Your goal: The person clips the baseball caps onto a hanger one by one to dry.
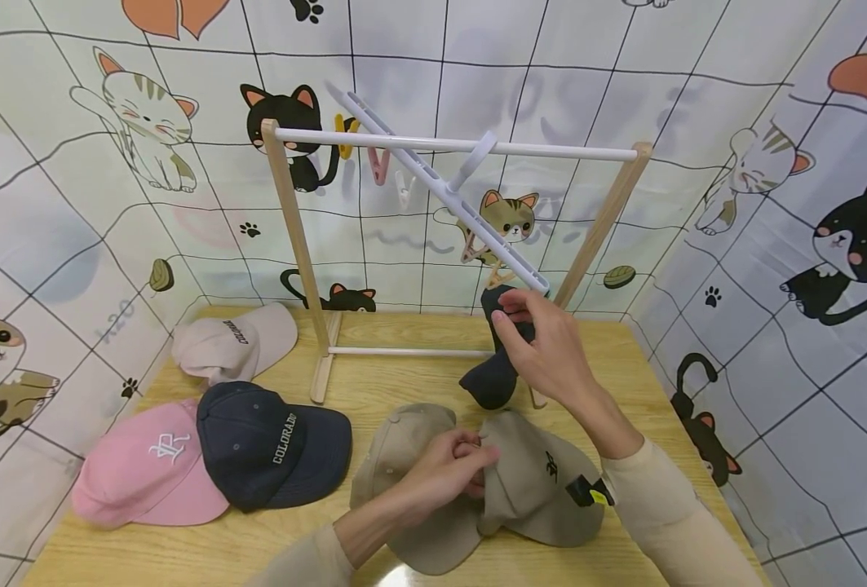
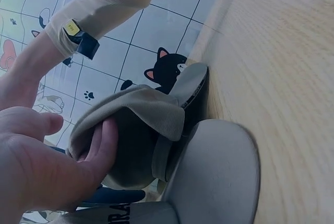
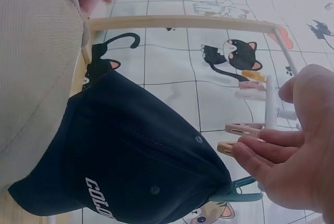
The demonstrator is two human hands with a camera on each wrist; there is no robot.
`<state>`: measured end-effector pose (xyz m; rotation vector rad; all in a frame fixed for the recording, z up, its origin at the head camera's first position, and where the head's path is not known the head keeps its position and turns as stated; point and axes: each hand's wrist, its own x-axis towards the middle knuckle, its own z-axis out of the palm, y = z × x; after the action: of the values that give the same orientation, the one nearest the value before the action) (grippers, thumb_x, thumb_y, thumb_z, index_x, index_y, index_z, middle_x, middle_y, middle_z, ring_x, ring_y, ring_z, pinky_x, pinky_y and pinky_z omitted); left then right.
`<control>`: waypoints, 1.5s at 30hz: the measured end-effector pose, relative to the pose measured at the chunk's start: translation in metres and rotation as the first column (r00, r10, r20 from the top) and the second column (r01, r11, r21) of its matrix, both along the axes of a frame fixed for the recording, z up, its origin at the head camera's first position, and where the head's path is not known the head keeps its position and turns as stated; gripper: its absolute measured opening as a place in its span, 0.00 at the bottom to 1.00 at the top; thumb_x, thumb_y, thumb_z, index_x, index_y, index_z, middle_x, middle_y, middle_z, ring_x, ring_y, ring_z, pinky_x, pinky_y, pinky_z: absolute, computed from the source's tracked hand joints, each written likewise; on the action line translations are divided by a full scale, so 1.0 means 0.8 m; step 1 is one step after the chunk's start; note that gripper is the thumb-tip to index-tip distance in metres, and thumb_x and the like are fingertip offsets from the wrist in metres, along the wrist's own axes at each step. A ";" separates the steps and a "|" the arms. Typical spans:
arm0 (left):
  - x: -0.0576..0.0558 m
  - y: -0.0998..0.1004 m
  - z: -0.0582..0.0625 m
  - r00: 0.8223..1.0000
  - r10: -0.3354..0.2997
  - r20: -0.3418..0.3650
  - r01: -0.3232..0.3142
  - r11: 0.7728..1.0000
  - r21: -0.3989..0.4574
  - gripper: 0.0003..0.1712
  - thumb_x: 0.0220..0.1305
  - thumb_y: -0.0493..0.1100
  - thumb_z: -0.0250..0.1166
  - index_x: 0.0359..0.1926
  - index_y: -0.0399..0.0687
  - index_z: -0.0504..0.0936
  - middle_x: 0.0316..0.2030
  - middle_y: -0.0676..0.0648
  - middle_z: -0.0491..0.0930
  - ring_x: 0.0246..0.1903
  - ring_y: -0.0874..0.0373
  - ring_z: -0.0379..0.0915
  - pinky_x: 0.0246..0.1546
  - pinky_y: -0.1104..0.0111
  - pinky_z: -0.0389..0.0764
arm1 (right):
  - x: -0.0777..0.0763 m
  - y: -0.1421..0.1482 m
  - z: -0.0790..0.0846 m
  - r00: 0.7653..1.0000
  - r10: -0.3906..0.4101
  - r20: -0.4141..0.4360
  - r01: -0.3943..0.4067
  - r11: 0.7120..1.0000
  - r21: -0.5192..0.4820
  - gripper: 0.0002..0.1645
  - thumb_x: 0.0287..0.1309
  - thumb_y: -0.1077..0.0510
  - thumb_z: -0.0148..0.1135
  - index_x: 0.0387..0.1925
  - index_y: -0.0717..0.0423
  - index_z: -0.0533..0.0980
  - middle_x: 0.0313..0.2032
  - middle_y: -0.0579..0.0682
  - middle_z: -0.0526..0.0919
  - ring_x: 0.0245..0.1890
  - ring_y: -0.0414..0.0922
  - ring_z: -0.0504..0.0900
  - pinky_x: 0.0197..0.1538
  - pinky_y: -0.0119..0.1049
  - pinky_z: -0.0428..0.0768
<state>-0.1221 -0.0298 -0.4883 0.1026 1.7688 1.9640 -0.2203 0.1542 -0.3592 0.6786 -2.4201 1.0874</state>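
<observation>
My left hand [image 1: 444, 473] grips the edge of a khaki baseball cap [image 1: 528, 481] with small black embroidery; in the left wrist view its fingers [image 2: 102, 145] reach into the cap's opening. Beside it lies a second khaki cap [image 1: 404, 444], partly behind my left hand and forearm. Higher up, my right hand [image 1: 550, 346] is beside the low end of a white clip hanger [image 1: 440, 183], thumb and fingers apart. Its fingers are close to a tan clothespin [image 3: 226, 148]; whether they touch is unclear. A navy cap [image 3: 141, 151] hangs from a teal clothespin [image 3: 240, 195].
The hanger tilts on the white bar of a wooden rack [image 1: 294, 228]. Yellow [image 1: 345, 136], pink [image 1: 378, 165] and white clothespins [image 1: 405, 187] hang along it. On the table's left lie a pale cap [image 1: 235, 342], a pink cap [image 1: 147, 465] and a navy Colorado cap [image 1: 272, 444].
</observation>
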 end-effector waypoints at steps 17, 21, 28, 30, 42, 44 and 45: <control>-0.002 0.025 0.003 0.996 0.088 0.032 -0.090 0.994 0.068 0.24 0.82 0.57 0.70 0.55 0.40 0.80 0.34 0.45 0.91 0.21 0.59 0.88 0.26 0.66 0.91 | -0.012 0.000 0.001 0.974 -0.033 0.224 0.035 0.999 -0.006 0.34 0.86 0.45 0.58 0.79 0.64 0.73 0.70 0.62 0.86 0.66 0.60 0.89 0.71 0.59 0.86; -0.003 0.028 0.003 0.995 0.093 0.026 -0.094 0.994 0.064 0.21 0.82 0.55 0.70 0.51 0.40 0.82 0.32 0.46 0.90 0.21 0.59 0.87 0.25 0.67 0.91 | -0.015 0.001 0.003 0.968 -0.034 0.249 0.036 0.999 -0.004 0.35 0.86 0.44 0.57 0.80 0.62 0.72 0.72 0.63 0.85 0.67 0.61 0.89 0.72 0.58 0.85; -0.005 0.030 0.004 0.993 0.103 -0.062 -0.103 0.995 0.010 0.17 0.81 0.52 0.70 0.46 0.40 0.90 0.30 0.49 0.89 0.25 0.60 0.87 0.27 0.65 0.92 | -0.021 0.002 0.008 0.959 -0.052 0.280 0.053 0.999 0.004 0.38 0.85 0.43 0.56 0.83 0.61 0.70 0.74 0.61 0.84 0.68 0.61 0.89 0.72 0.59 0.86; -0.005 0.028 0.006 0.988 0.102 -0.120 -0.106 0.994 -0.029 0.17 0.80 0.52 0.70 0.45 0.41 0.92 0.30 0.49 0.91 0.25 0.60 0.87 0.29 0.63 0.93 | -0.022 0.002 0.009 0.956 -0.056 0.287 0.058 0.998 0.003 0.38 0.85 0.43 0.56 0.83 0.60 0.69 0.74 0.62 0.84 0.69 0.61 0.89 0.71 0.59 0.86; -0.006 0.027 0.020 0.921 0.055 -0.386 -0.123 0.981 -0.153 0.15 0.78 0.52 0.70 0.40 0.51 0.96 0.27 0.44 0.92 0.23 0.49 0.90 0.25 0.69 0.86 | -0.029 0.009 0.017 0.950 -0.074 0.305 0.085 0.996 -0.023 0.40 0.84 0.41 0.57 0.84 0.59 0.68 0.75 0.60 0.84 0.68 0.60 0.89 0.71 0.60 0.86; -0.007 0.029 0.022 0.916 0.059 -0.398 -0.132 0.979 -0.157 0.15 0.78 0.53 0.70 0.40 0.50 0.95 0.25 0.46 0.91 0.20 0.57 0.86 0.24 0.69 0.85 | -0.031 0.010 0.018 0.948 -0.077 0.309 0.092 0.995 -0.032 0.39 0.84 0.41 0.57 0.83 0.59 0.69 0.75 0.60 0.84 0.69 0.60 0.89 0.72 0.60 0.85; -0.007 0.030 0.023 0.914 0.062 -0.401 -0.137 0.977 -0.161 0.15 0.78 0.53 0.69 0.40 0.50 0.95 0.25 0.48 0.90 0.20 0.62 0.83 0.24 0.70 0.84 | -0.032 0.011 0.018 0.946 -0.080 0.313 0.096 0.995 -0.036 0.39 0.84 0.41 0.57 0.83 0.59 0.69 0.75 0.59 0.84 0.69 0.60 0.88 0.72 0.60 0.85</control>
<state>-0.1276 -0.0058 -0.4696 0.3757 2.2482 1.9350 -0.2463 0.1627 -0.3447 0.4003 -2.6445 1.2976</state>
